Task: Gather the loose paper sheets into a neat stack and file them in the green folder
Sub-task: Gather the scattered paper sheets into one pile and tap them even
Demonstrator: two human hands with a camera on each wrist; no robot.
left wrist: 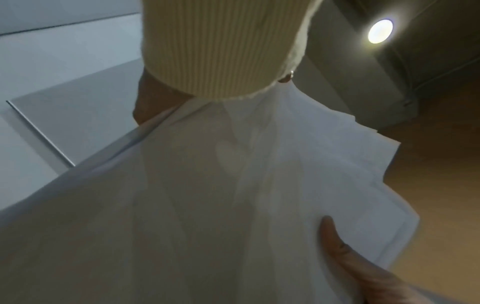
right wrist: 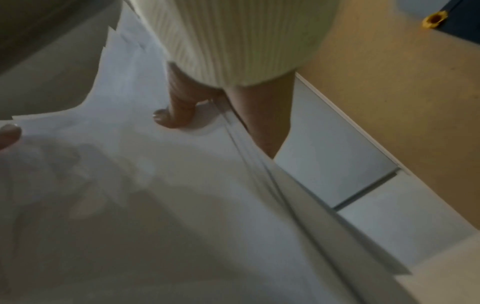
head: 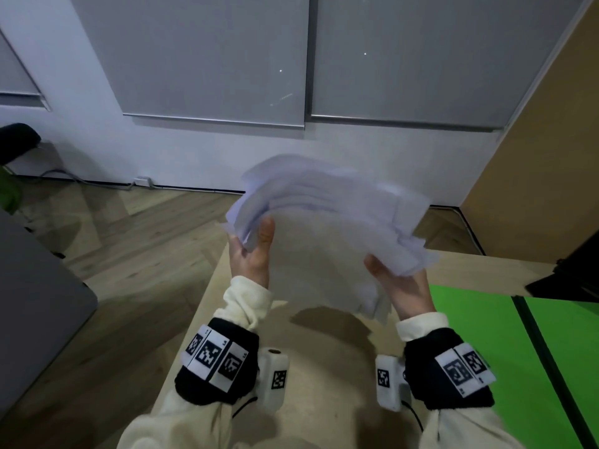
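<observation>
I hold the untidy sheaf of white paper sheets (head: 324, 228) in the air above the pale wooden table (head: 324, 367), one hand at each side edge. My left hand (head: 251, 254) pinches its side with the thumb on the upper face and the fingers underneath; my right hand (head: 402, 286) clamps the opposite edge the same way, its thumb (right wrist: 171, 115) pressed onto the top sheet in the right wrist view. The sheets are fanned and staggered, with corners sticking out at the far and right edges, so I judge the stack is gathered but not yet squared. The bright green folder (head: 479, 351) lies on the table just to the right of my right forearm; only part of it is in frame, crossed by a dark line, and I cannot tell whether it lies open. Risks as I see them: the grip bears only on the two side edges, so loose inner sheets could slide out and drop to the wooden floor (head: 129, 238) beyond the table edge; tapping the sheaf down while it is this skewed could bend the protruding corners; a one-handed carry to the folder could let the fan splay further. Readable writing: none on the sheets, which look blank; the wristbands (head: 214, 354) carry black-and-white square marker codes, and their small lettering is too small to read.
</observation>
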